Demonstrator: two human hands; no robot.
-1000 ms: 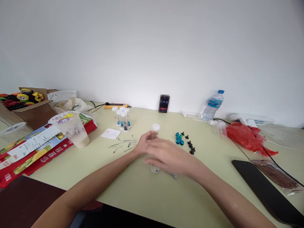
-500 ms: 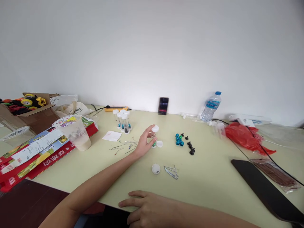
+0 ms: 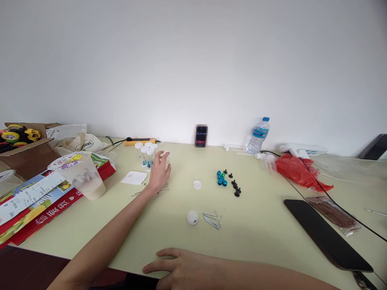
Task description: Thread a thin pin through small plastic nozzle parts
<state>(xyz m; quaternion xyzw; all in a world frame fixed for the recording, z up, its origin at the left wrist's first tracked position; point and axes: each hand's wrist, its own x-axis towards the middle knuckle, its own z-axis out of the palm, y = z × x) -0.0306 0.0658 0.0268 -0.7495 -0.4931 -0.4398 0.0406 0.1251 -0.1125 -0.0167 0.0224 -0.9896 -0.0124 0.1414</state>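
My left hand [image 3: 159, 174] is closed round a white-capped clear tube [image 3: 167, 154], mostly hidden by its fingers, beside a cluster of similar capped tubes [image 3: 145, 152] with blue parts inside. Resting near the table's front edge, my right hand [image 3: 184, 269] has its fingers spread and holds nothing. A white cap [image 3: 197, 185] lies mid-table; nearer me are a white cap with small bits [image 3: 192, 218] and several hex keys [image 3: 212, 220]. Blue and green parts [image 3: 221, 178] lie next to black wheeled-looking pieces [image 3: 236, 188]. Thin metal pieces [image 3: 160, 193] are partly under my left wrist.
At left stand a milky drink cup [image 3: 87, 177], a red box [image 3: 57, 209] and a carton of toys [image 3: 33, 161]. A paper slip [image 3: 134, 177] lies near the tubes. Right are a water bottle [image 3: 259, 136], a red bag [image 3: 299, 169] and a dark flat object [image 3: 326, 235].
My left hand has carried the capped tube leftward from mid-table to beside the tube cluster. My right hand stays near the front edge. The view has shifted slightly right.
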